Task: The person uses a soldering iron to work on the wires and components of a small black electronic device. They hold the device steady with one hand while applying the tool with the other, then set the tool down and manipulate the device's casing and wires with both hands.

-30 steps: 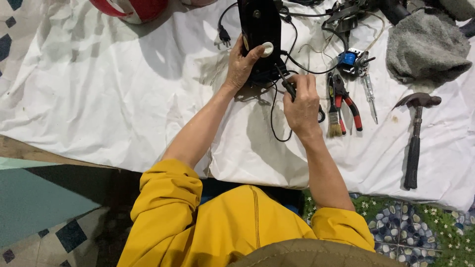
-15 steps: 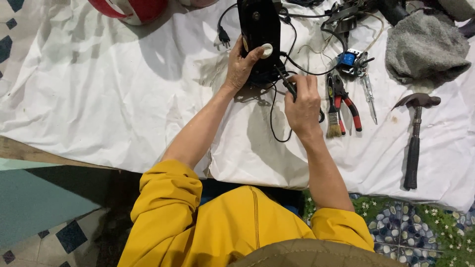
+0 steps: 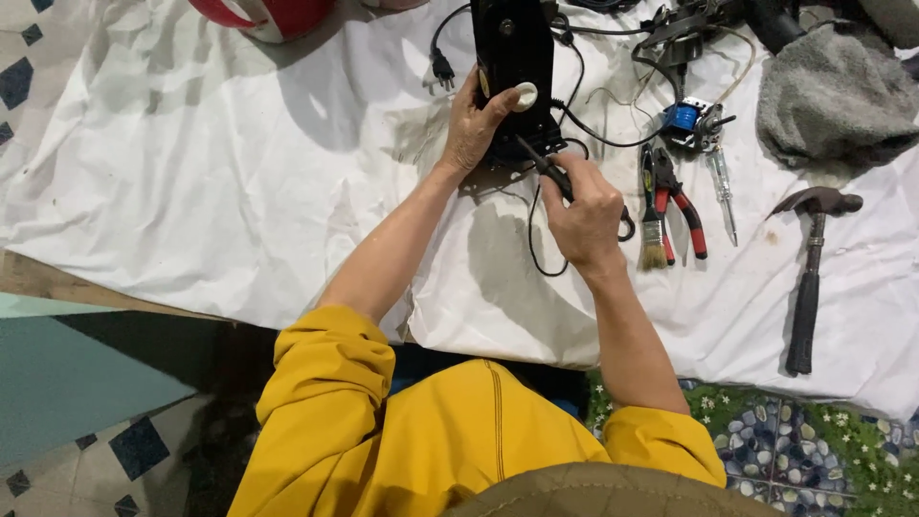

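1. Head view, work zone: a black oblong device (image 3: 513,67) lies on a white cloth (image 3: 239,182) at top centre, directly ahead of the person. Its long axis runs away from the person, far end cut by the frame edge, near end towards the hands.
2. Left hand (image 3: 476,124): curled against the device's near left flank, thumb pressed up beside a white round knob (image 3: 525,94). Judged a bracing grip, so the casing does not slide under tool pressure.
3. Right hand (image 3: 586,206): closed in a fist round a dark-handled tool (image 3: 542,165), probably a screwdriver. The shaft slants up and left, tip at the device's near edge. The slant suits working on something at the base; the exact contact point is hidden.
4. Cords: a black cord (image 3: 532,230) loops under the right hand; a plug (image 3: 441,69) lies just left of the device.
5. Laid out to the right, within reach: small brush (image 3: 654,244), red-handled pliers (image 3: 680,206), tester screwdriver (image 3: 720,187), hammer (image 3: 809,278), all roughly parallel with the device's long axis. Grey cloth (image 3: 838,96) at top right.
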